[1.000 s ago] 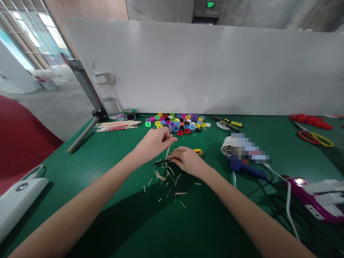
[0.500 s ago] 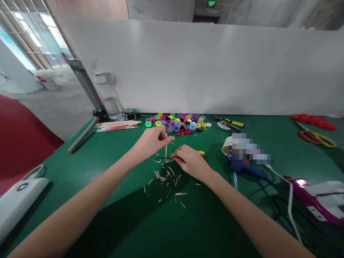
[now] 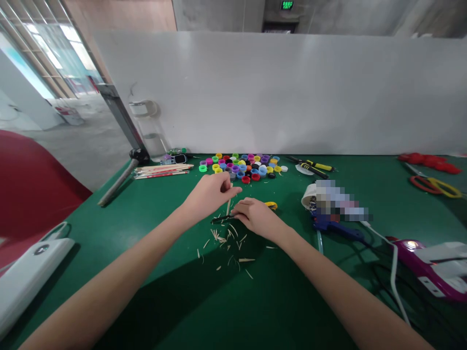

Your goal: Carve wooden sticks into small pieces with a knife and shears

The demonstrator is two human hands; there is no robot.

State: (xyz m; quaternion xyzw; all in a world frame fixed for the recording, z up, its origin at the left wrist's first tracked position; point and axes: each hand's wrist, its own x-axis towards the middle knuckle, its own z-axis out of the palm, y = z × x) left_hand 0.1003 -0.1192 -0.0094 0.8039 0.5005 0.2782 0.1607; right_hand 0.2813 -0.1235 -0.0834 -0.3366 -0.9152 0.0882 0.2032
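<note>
Left grip (image 3: 215,190): thumb and fingers pinched closed on the upper end of a wooden stick (image 3: 228,207); presumably held high to leave the lower length exposed.
Right grip (image 3: 251,214): fingers curled closed on a knife (image 3: 221,219), its yellow end showing behind the hand.
Stick position: near upright, slightly tilted, between the hands, low over the tabletop (image 3: 109,233).
Blade position: crosswise at the stick's lower end; contact too small to confirm.
Shavings (image 3: 219,237): scattered just nearer the body than the blade, consistent with dropping from it.
Bottle caps (image 3: 262,170): clustered beyond the hands, near the white panel (image 3: 255,97); probably set back from the forearms.
Stick bundle (image 3: 164,168): laid roughly parallel, left of the caps.
Glue gun (image 3: 337,230): well right of the knife.
</note>
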